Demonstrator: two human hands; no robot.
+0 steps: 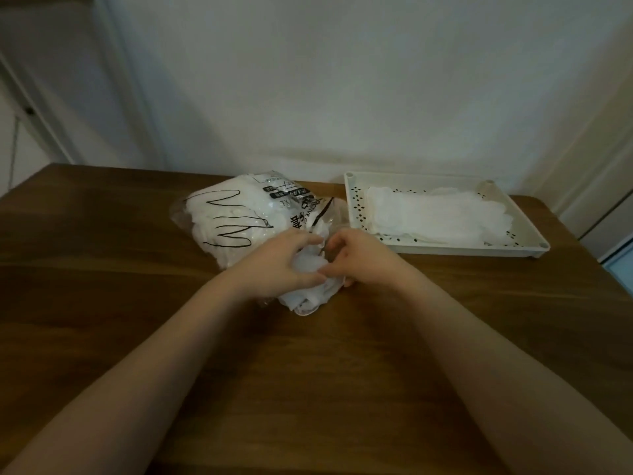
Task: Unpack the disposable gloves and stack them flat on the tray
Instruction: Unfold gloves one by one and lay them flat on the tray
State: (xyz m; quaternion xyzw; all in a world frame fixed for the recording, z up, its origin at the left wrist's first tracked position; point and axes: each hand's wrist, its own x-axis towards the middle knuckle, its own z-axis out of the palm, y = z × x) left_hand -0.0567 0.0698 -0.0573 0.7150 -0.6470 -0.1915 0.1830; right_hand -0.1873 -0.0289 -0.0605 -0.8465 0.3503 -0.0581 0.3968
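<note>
Head view | I logged left hand (pixel 278 258) and right hand (pixel 356 255), each grip pinching crumpled glove (pixel 310 284) beside bag (pixel 239 214) | gloves (pixel 435 217) flat in tray (pixel 445 250), counter (pixel 308 371).

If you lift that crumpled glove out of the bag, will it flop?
Probably yes: the glove gripped by the left hand and right hand is thin, crinkled film, so it should droop. It looks very light. The gloves on the tray lie limp too.
</note>
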